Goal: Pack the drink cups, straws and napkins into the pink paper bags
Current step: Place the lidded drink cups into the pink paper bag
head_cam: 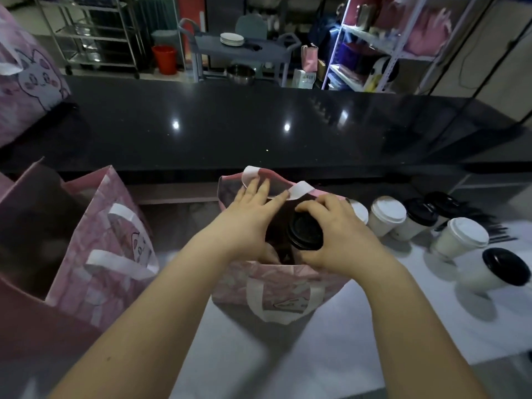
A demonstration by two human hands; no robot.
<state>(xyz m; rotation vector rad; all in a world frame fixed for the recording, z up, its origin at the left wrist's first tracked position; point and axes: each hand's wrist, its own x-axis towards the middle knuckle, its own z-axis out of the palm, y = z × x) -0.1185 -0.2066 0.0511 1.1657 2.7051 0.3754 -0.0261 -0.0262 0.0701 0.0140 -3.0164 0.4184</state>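
A pink paper bag (276, 286) with white handles stands open on the white table in front of me. My right hand (331, 234) grips a cup with a black lid (305, 231) inside the bag's mouth. My left hand (253, 214) lies with straight fingers against the far inner wall of the bag, holding it open. Several more cups stand to the right: a white-lidded cup (387, 216), a black-lidded cup (419, 218), another white-lidded cup (460, 236) and a black-lidded cup (501, 270). Dark straws (501, 236) lie behind them.
A second pink bag (100, 243) stands at the left beside a pink box (26, 226). Another pink cat-print bag (28, 90) sits on the raised black counter (259, 131). Shelves and a cart fill the background.
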